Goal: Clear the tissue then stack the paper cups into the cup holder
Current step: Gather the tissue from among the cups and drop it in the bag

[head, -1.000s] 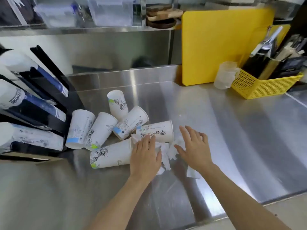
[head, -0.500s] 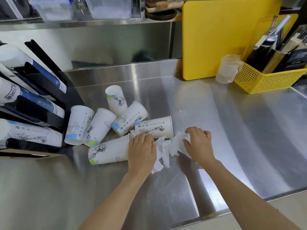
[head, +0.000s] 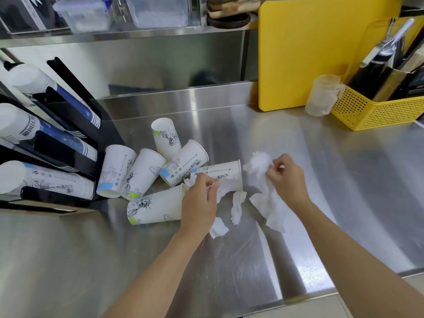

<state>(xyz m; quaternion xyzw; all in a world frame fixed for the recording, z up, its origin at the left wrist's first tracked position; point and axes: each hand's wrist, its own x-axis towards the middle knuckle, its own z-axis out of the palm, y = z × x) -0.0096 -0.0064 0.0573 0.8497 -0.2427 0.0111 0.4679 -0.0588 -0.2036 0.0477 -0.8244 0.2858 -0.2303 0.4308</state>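
Several white paper cups (head: 149, 173) with black drawings lie tumbled on the steel counter (head: 344, 203), left of centre. A black cup holder (head: 68, 143) at the far left holds slanted stacks of cups. My right hand (head: 289, 180) is lifted a little off the counter and grips a crumpled white tissue (head: 263, 187) that hangs down from it. My left hand (head: 202, 203) pinches another strip of torn tissue (head: 226, 191) beside the nearest lying cup (head: 156, 205). A loose tissue piece (head: 237, 210) lies between my hands.
A yellow cutting board (head: 321, 49) leans on the back wall. A clear measuring jug (head: 321, 95) and a yellow basket (head: 371, 111) of utensils stand at the back right. A shelf with plastic boxes (head: 156, 10) runs above. The counter's front edge is close to me.
Both hands were flat on the tissue, then closed on it. Now my right hand has raised its tissue and my left hand has pulled a strip up.
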